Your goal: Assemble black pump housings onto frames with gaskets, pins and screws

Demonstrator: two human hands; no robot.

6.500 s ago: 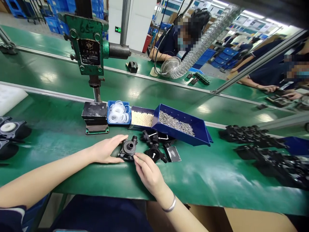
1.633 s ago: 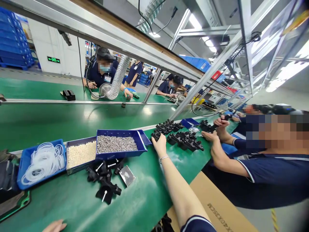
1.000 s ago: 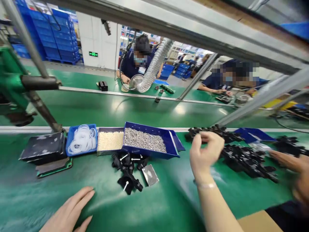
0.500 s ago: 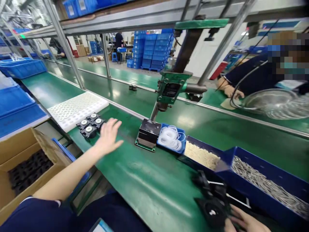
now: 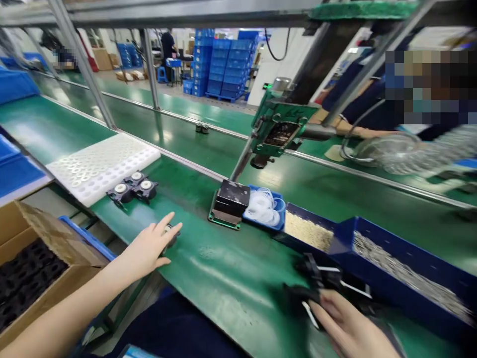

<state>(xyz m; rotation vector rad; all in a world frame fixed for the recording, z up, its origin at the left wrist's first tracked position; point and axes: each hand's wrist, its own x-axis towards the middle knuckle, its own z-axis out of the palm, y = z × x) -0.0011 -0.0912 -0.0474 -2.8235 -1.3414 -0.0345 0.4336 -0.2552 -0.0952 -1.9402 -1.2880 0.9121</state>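
Observation:
My left hand (image 5: 151, 244) has its fingers around a small black housing (image 5: 171, 236) with a pale round centre, mostly hidden by the fingers, low over the green bench. Three similar black housings (image 5: 134, 188) with white rings sit together beyond it. At the right, my right hand (image 5: 345, 318) grips a black part (image 5: 300, 298) with a light pin on it; motion blurs its shape. Just past that hand lie more black parts (image 5: 316, 271) with bright metal rods, beside the blue bins.
A white perforated foam tray (image 5: 97, 186) holds many small rings. A black block (image 5: 231, 196) stands before a blue tray of clear rings (image 5: 263, 208). Bins hold beige pieces (image 5: 307, 231) and metal pins (image 5: 402, 271). An open carton (image 5: 82, 238) is at left. A co-worker sits opposite.
My left hand has drawn one black housing from the group of housings toward me. My right hand has shifted left with its black part. The view has turned slightly.

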